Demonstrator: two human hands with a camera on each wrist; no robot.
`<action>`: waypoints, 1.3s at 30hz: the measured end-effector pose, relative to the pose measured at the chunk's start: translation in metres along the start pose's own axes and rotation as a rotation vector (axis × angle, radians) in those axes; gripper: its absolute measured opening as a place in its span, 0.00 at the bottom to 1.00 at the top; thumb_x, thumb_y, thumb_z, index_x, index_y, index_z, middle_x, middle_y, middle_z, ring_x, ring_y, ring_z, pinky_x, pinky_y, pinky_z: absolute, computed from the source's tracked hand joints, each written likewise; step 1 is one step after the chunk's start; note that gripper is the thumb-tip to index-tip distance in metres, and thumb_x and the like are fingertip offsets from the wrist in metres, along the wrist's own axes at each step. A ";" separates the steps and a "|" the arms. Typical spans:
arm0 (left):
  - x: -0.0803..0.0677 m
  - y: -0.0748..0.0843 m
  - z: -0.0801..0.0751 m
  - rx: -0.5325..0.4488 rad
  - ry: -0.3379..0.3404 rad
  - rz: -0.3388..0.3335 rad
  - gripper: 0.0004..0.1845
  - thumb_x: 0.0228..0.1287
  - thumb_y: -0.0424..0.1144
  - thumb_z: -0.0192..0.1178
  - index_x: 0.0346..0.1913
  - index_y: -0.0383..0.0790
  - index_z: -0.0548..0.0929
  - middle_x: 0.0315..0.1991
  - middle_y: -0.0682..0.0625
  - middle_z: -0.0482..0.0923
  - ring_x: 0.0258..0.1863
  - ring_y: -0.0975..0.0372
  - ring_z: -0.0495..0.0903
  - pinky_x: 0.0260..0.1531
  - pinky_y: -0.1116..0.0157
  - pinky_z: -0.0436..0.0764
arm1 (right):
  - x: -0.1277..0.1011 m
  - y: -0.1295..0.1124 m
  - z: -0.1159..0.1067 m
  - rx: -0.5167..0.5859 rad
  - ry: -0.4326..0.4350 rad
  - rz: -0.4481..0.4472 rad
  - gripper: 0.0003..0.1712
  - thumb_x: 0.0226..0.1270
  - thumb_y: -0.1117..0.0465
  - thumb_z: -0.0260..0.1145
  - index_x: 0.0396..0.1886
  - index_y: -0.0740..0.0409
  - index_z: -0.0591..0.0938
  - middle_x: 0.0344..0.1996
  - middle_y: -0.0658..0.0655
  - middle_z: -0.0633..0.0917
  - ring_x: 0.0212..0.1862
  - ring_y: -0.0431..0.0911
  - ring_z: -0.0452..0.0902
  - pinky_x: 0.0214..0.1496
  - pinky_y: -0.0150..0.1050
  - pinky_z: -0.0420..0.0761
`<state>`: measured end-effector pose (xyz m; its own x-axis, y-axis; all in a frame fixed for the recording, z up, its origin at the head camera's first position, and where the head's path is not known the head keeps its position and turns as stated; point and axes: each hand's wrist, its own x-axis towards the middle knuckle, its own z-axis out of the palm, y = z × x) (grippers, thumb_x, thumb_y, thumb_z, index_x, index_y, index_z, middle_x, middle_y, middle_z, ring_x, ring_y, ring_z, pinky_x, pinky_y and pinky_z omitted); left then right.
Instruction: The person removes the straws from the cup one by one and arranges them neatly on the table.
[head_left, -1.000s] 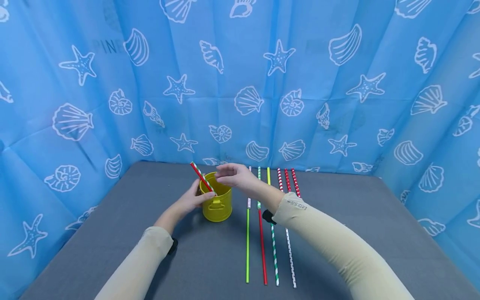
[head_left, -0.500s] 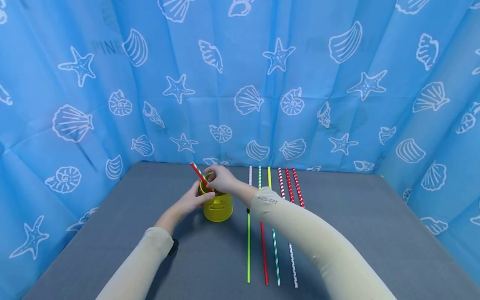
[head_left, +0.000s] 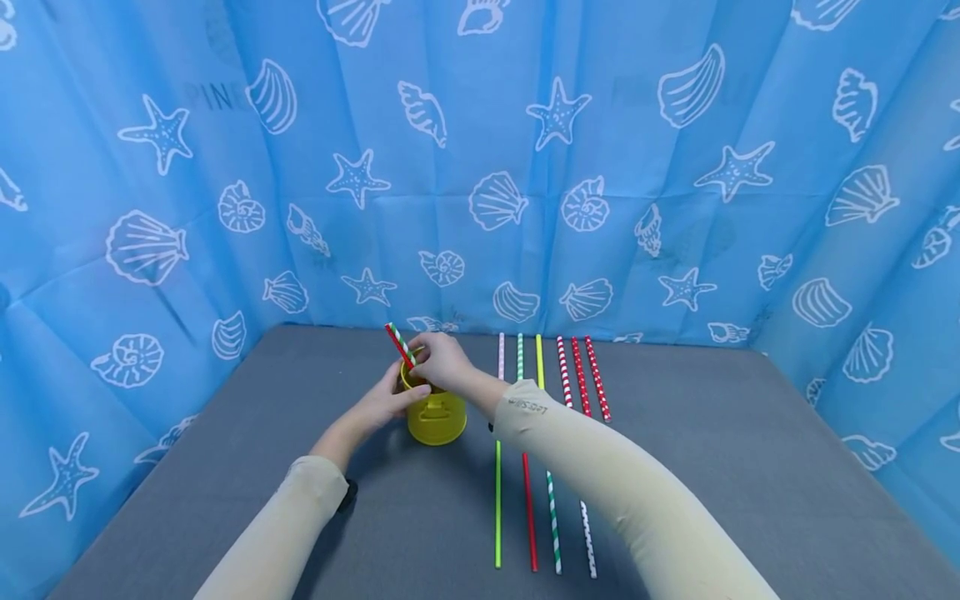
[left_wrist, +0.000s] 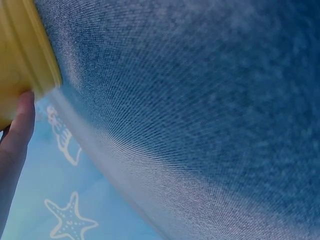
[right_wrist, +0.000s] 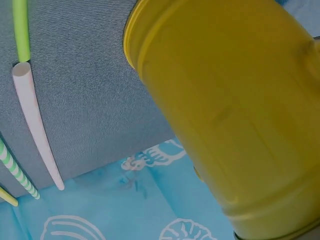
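My left hand [head_left: 378,402] grips a yellow bucket [head_left: 437,425], its thumb across the near rim and its fingers round the left side. In the left wrist view one fingertip presses the bucket wall [left_wrist: 20,55]. A red paper straw [head_left: 397,343] and a green-and-white striped one [head_left: 402,342] lean out of the bucket side by side, tilted left. At the bucket's mouth my right hand [head_left: 447,363] pinches these straws low down, its fingertips partly inside the rim. The straws' lower ends are hidden. The bucket wall [right_wrist: 225,115] fills much of the right wrist view.
To the right, straws lie in two rows on the grey table [head_left: 720,467]. Behind are pink [head_left: 501,352], mint-striped [head_left: 520,353], yellow [head_left: 539,358] and several red patterned straws [head_left: 595,375]. In front are green [head_left: 497,508], red [head_left: 529,517] and others, partly under the right sleeve [head_left: 615,467]. A blue curtain [head_left: 450,167] hangs behind.
My right hand has moved left from beside the bucket to its mouth and taken hold of the straws. Their tops have shifted slightly right. The left hand has stayed on the bucket.
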<state>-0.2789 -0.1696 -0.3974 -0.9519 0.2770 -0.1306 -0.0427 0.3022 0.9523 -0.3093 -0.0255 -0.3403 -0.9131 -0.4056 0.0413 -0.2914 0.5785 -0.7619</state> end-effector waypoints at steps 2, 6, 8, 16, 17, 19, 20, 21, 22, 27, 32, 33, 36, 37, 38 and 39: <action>0.000 0.000 0.001 -0.001 0.000 0.000 0.47 0.68 0.53 0.58 0.77 0.44 0.40 0.74 0.38 0.49 0.69 0.43 0.57 0.60 0.41 0.66 | -0.002 0.001 -0.001 0.022 0.012 0.004 0.19 0.63 0.71 0.67 0.54 0.64 0.81 0.40 0.60 0.85 0.44 0.49 0.82 0.43 0.38 0.82; 0.000 -0.002 0.002 -0.002 -0.002 0.004 0.47 0.68 0.52 0.57 0.77 0.45 0.38 0.74 0.37 0.49 0.68 0.42 0.57 0.59 0.41 0.67 | -0.006 0.005 -0.002 0.081 0.049 -0.009 0.22 0.65 0.71 0.65 0.59 0.62 0.79 0.45 0.61 0.85 0.48 0.50 0.82 0.45 0.39 0.83; -0.001 -0.002 0.002 -0.004 -0.001 0.007 0.48 0.68 0.53 0.57 0.78 0.46 0.37 0.74 0.37 0.49 0.69 0.42 0.56 0.59 0.40 0.66 | -0.009 0.007 -0.005 0.129 0.069 -0.015 0.24 0.66 0.71 0.64 0.62 0.60 0.77 0.46 0.61 0.84 0.47 0.50 0.83 0.44 0.39 0.83; -0.003 -0.002 0.002 0.013 -0.008 0.061 0.50 0.65 0.57 0.58 0.78 0.50 0.36 0.72 0.36 0.51 0.68 0.39 0.55 0.56 0.42 0.70 | -0.017 0.013 -0.024 0.340 0.160 -0.155 0.36 0.67 0.73 0.61 0.73 0.53 0.64 0.38 0.62 0.85 0.40 0.53 0.84 0.44 0.38 0.83; -0.003 -0.003 0.002 0.009 -0.007 0.059 0.50 0.66 0.57 0.58 0.78 0.51 0.36 0.72 0.37 0.52 0.68 0.40 0.55 0.56 0.43 0.70 | -0.019 0.014 -0.027 0.356 0.169 -0.198 0.37 0.67 0.73 0.61 0.74 0.54 0.63 0.38 0.63 0.85 0.41 0.54 0.84 0.45 0.39 0.83; -0.002 -0.003 0.002 0.005 -0.004 0.054 0.49 0.67 0.55 0.58 0.78 0.51 0.37 0.72 0.37 0.53 0.68 0.41 0.56 0.55 0.43 0.70 | -0.022 0.014 -0.034 0.381 0.191 -0.295 0.38 0.67 0.75 0.60 0.75 0.55 0.60 0.39 0.66 0.85 0.40 0.57 0.84 0.46 0.41 0.83; -0.002 -0.004 0.002 -0.002 -0.003 0.048 0.48 0.68 0.53 0.57 0.78 0.52 0.37 0.72 0.38 0.53 0.68 0.41 0.56 0.56 0.43 0.69 | -0.023 0.015 -0.037 0.387 0.204 -0.336 0.38 0.67 0.75 0.60 0.75 0.55 0.60 0.39 0.67 0.85 0.40 0.58 0.84 0.45 0.41 0.83; -0.002 -0.004 0.001 -0.006 0.000 0.044 0.47 0.68 0.51 0.57 0.78 0.52 0.37 0.72 0.38 0.53 0.68 0.42 0.56 0.56 0.43 0.69 | -0.024 0.015 -0.040 0.395 0.217 -0.375 0.39 0.67 0.75 0.60 0.75 0.56 0.59 0.39 0.68 0.84 0.40 0.59 0.84 0.45 0.42 0.84; -0.001 -0.004 0.001 -0.008 0.002 0.043 0.46 0.68 0.50 0.57 0.78 0.51 0.38 0.72 0.38 0.53 0.68 0.42 0.56 0.56 0.43 0.69 | -0.026 0.015 -0.044 0.404 0.229 -0.406 0.39 0.67 0.75 0.59 0.75 0.56 0.58 0.40 0.68 0.84 0.39 0.59 0.84 0.44 0.42 0.84; -0.001 -0.004 0.000 -0.013 0.010 0.041 0.45 0.69 0.48 0.56 0.78 0.50 0.38 0.73 0.38 0.52 0.69 0.43 0.55 0.55 0.42 0.70 | -0.031 0.011 -0.062 0.427 0.302 -0.501 0.40 0.67 0.77 0.58 0.75 0.57 0.58 0.41 0.68 0.82 0.39 0.60 0.83 0.43 0.44 0.84; -0.002 -0.004 -0.002 -0.003 0.021 0.045 0.45 0.68 0.48 0.56 0.78 0.49 0.39 0.73 0.39 0.53 0.69 0.43 0.56 0.54 0.43 0.71 | -0.036 0.009 -0.077 0.440 0.352 -0.505 0.40 0.67 0.78 0.58 0.76 0.57 0.58 0.42 0.69 0.81 0.40 0.58 0.84 0.43 0.43 0.83; -0.002 -0.004 -0.002 0.000 0.022 0.049 0.45 0.68 0.48 0.56 0.78 0.49 0.39 0.73 0.39 0.53 0.68 0.43 0.56 0.54 0.43 0.71 | -0.037 0.009 -0.080 0.435 0.358 -0.502 0.40 0.67 0.77 0.58 0.76 0.57 0.58 0.42 0.68 0.81 0.40 0.56 0.84 0.43 0.42 0.83; -0.002 -0.003 -0.002 0.001 0.015 0.054 0.45 0.68 0.48 0.56 0.78 0.49 0.39 0.72 0.39 0.52 0.68 0.43 0.55 0.54 0.43 0.70 | -0.041 0.010 -0.088 0.420 0.377 -0.508 0.38 0.66 0.78 0.59 0.74 0.59 0.61 0.41 0.70 0.81 0.39 0.51 0.84 0.44 0.40 0.83; -0.002 -0.002 -0.002 0.000 0.010 0.055 0.45 0.69 0.48 0.56 0.78 0.49 0.39 0.73 0.39 0.52 0.68 0.43 0.55 0.54 0.42 0.70 | -0.042 0.011 -0.090 0.415 0.382 -0.510 0.37 0.66 0.78 0.59 0.73 0.60 0.62 0.40 0.70 0.80 0.38 0.49 0.84 0.45 0.40 0.83; -0.002 -0.002 -0.002 -0.002 0.008 0.054 0.45 0.69 0.48 0.56 0.78 0.49 0.39 0.73 0.39 0.52 0.68 0.43 0.55 0.54 0.42 0.69 | -0.043 0.012 -0.093 0.414 0.384 -0.514 0.36 0.66 0.78 0.59 0.73 0.60 0.63 0.39 0.70 0.80 0.38 0.47 0.84 0.45 0.39 0.83; -0.002 -0.001 -0.002 -0.003 0.005 0.053 0.45 0.69 0.48 0.56 0.78 0.49 0.39 0.73 0.39 0.51 0.68 0.43 0.54 0.54 0.42 0.69 | -0.044 0.014 -0.096 0.401 0.391 -0.515 0.36 0.65 0.78 0.59 0.72 0.61 0.64 0.39 0.70 0.80 0.38 0.46 0.83 0.45 0.38 0.82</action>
<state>-0.2779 -0.1725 -0.3974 -0.9544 0.2880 -0.0788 0.0068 0.2849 0.9585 -0.3008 0.0679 -0.2908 -0.7462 -0.2313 0.6242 -0.6502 0.0522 -0.7579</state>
